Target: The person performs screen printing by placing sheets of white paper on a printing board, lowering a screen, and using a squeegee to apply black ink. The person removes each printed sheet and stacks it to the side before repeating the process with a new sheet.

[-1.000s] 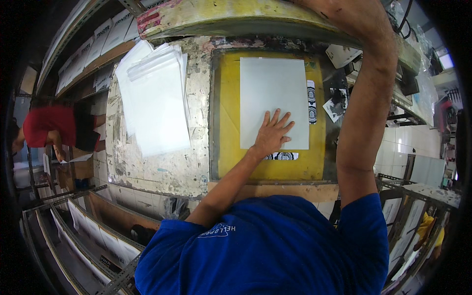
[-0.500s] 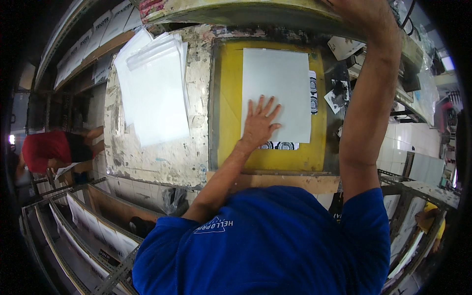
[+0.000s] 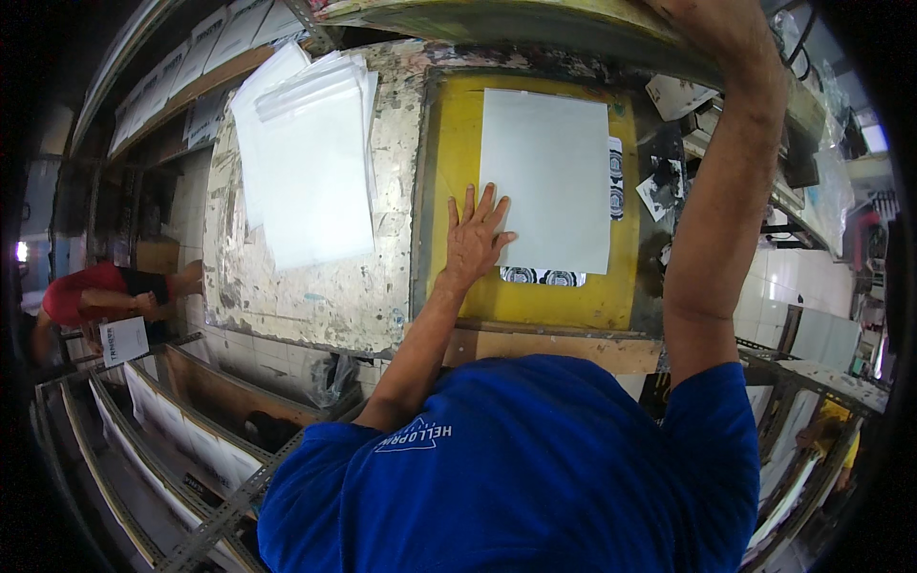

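A plain white sheet [image 3: 549,181] lies on a yellow board [image 3: 564,307] in front of me. Black-and-white printed pieces [image 3: 543,277] show from under its near and right edges. My left hand [image 3: 473,241] is open, fingers spread, lying across the sheet's left edge and the bare yellow surface. At the top of the picture my right hand [image 3: 718,33] is raised by the long yellowish frame [image 3: 573,36]. Its fingers are cut off by the picture edge, so their grip does not show. On the left, a stack of white sheets [image 3: 315,172] in clear plastic rests on the paint-stained table.
The paint-stained table [image 3: 387,191] spans the left. A small ink-blotted paper [image 3: 659,196] lies right of the board. Shelving with white boxes [image 3: 205,43] stands far left; metal racks [image 3: 191,420] stand near left. A person in red [image 3: 81,296] bends beside them, holding a white printed piece.
My left hand has slid left, from the middle of the sheet to its left edge. My right hand stays up by the frame. The person in red now shows a white printed piece.
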